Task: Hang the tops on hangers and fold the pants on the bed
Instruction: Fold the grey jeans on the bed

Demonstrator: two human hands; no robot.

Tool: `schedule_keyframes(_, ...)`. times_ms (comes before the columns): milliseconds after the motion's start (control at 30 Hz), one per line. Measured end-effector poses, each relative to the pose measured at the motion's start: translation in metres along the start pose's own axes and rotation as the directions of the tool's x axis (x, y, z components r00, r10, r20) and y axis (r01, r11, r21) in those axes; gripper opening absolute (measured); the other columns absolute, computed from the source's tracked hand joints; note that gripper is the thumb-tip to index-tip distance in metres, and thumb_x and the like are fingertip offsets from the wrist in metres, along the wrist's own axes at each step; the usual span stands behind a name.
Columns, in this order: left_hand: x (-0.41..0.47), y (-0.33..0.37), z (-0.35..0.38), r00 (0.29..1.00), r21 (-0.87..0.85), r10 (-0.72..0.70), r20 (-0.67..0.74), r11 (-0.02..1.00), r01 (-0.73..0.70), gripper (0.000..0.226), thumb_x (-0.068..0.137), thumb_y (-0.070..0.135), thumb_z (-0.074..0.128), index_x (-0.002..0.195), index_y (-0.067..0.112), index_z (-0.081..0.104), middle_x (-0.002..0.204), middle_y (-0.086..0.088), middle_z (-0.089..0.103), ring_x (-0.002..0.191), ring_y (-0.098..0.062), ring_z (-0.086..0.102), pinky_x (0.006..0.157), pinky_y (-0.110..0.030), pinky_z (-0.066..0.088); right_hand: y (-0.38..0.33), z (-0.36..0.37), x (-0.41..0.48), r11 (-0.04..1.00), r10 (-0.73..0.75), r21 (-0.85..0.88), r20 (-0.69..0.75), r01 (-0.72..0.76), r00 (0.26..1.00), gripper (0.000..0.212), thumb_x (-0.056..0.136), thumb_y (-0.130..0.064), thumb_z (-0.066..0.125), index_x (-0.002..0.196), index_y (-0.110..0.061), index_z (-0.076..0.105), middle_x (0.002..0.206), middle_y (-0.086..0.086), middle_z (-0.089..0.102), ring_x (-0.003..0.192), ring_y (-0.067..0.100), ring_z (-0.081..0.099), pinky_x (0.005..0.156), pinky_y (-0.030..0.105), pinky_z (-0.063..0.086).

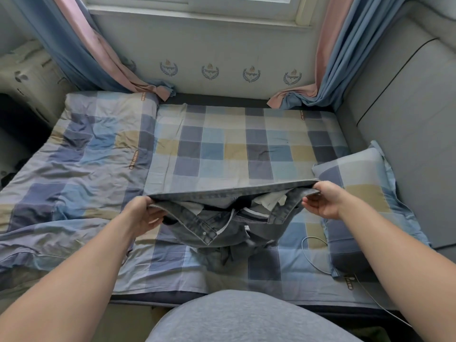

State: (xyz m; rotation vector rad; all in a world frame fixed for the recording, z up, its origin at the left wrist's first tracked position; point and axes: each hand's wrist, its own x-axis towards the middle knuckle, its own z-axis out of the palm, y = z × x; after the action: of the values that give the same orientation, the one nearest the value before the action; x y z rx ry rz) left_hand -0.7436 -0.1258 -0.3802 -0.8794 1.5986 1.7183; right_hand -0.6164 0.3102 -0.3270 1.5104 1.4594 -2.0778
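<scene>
Grey faded-denim pants (217, 228) are the piece in hand, held up over the near middle of the wide bed with its blue, navy and tan checked sheet (237, 144). A rumpled checked duvet (74, 156) lies at 9 o'clock and a matching checked pillow (357, 191) at 3 o'clock. The pants' waistband is drawn out flat, the fly hangs open toward 6 o'clock, and the legs bunch on the sheet below. The left hand (145, 213) pinches the waistband's 9 o'clock end and the right hand (323, 198) pinches its 3 o'clock end, fingers curled round the denim. This looks like the start of folding: the next move likely calls for lifting higher so the legs drop straight, then laying them flat toward 12 o'clock, clear of the thin white cable (306, 253) near 4 o'clock.
</scene>
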Motion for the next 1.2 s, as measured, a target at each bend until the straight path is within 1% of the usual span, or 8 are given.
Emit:
schedule_keyframes(167,-0.013,0.042,0.016,0.962,-0.043,0.266,0.069,0.964,-0.263,0.017,0.094,0.019,0.045,0.079,0.022,0.051,0.075,0.002,0.061,0.081,-0.012,0.058,0.085,-0.036,0.041,-0.035,0.006,-0.017,0.970,-0.210,-0.068,0.259,0.235,0.943,0.012,0.095,-0.009,0.055,0.090,-0.016,0.062,0.081,0.004,0.074,0.084,0.021,0.067,0.083,0.034,0.052)
schedule_keyframes(300,-0.034,0.092,0.029,0.865,0.006,0.492,0.099,0.869,-0.495,0.016,0.075,0.003,0.046,0.077,0.019,0.051,0.080,-0.002,0.057,0.090,-0.020,0.052,0.080,-0.036,0.042,-0.079,0.012,-0.028,0.808,-0.498,-0.186,0.288,0.558,0.818,0.032,0.088,0.015,0.053,0.112,-0.006,0.058,0.103,0.015,0.066,0.100,0.029,0.064,0.092,0.041,0.055)
schedule_keyframes(433,-0.058,0.155,0.047,0.674,0.141,0.738,0.018,0.666,-0.733,0.020,0.085,-0.006,0.060,0.088,0.013,0.061,0.090,-0.008,0.065,0.086,-0.023,0.059,0.074,-0.033,0.049,-0.142,0.033,-0.065,0.549,-0.743,-0.343,0.218,0.762,0.633,0.026,0.095,0.009,0.055,0.118,-0.003,0.056,0.095,0.010,0.067,0.080,0.016,0.070,0.068,0.025,0.061)
schedule_keyframes(533,-0.088,0.204,0.062,0.484,0.238,0.873,-0.059,0.483,-0.843,0.018,0.082,0.007,0.073,0.099,0.011,0.067,0.090,-0.005,0.069,0.083,-0.020,0.063,0.078,-0.035,0.051,-0.190,0.048,-0.102,0.329,-0.859,-0.434,0.232,0.839,0.457,0.015,0.099,-0.001,0.054,0.112,-0.006,0.058,0.089,0.010,0.070,0.070,0.019,0.071,0.074,0.038,0.062)
schedule_keyframes(700,-0.152,0.281,0.082,0.288,0.342,0.945,-0.155,0.324,-0.882,0.039,0.077,0.046,0.077,0.101,0.016,0.070,0.095,-0.006,0.073,0.092,-0.029,0.067,0.084,-0.046,0.057,-0.262,0.059,-0.171,-0.032,-0.963,-0.653,0.223,0.757,0.152,0.015,0.094,-0.025,0.066,0.108,-0.025,0.069,0.091,-0.005,0.069,0.088,0.019,0.064,0.079,0.028,0.046)
schedule_keyframes(900,-0.236,0.365,0.096,0.154,0.454,0.969,-0.192,0.227,-0.862,0.033,0.087,0.056,0.068,0.095,0.026,0.059,0.097,-0.005,0.067,0.092,-0.032,0.062,0.083,-0.043,0.054,-0.340,0.074,-0.242,-0.138,-0.975,-0.570,0.222,0.810,-0.010,0.017,0.090,-0.038,0.072,0.103,-0.027,0.071,0.098,-0.007,0.065,0.092,0.011,0.064,0.081,0.026,0.051)
schedule_keyframes(1033,-0.290,0.411,0.100,0.097,0.534,0.954,-0.284,0.242,-0.810,0.065,0.072,0.080,0.059,0.113,0.029,0.064,0.122,-0.011,0.063,0.115,-0.039,0.055,0.099,-0.052,0.048,-0.379,0.082,-0.287,-0.165,-0.984,-0.531,0.140,0.831,-0.106,0.025,0.094,-0.033,0.069,0.114,-0.018,0.068,0.097,-0.003,0.068,0.091,0.018,0.063,0.076,0.027,0.044)
schedule_keyframes(1200,-0.340,0.441,0.110,0.018,0.479,0.956,-0.293,0.163,-0.863,0.062,0.090,0.055,0.055,0.138,0.015,0.052,0.142,-0.017,0.050,0.127,-0.041,0.049,0.106,-0.050,0.041,-0.418,0.088,-0.334,-0.130,-0.991,-0.429,0.043,0.894,-0.123,0.032,0.092,-0.027,0.070,0.117,-0.010,0.058,0.105,0.005,0.064,0.092,0.020,0.062,0.074,0.031,0.051)
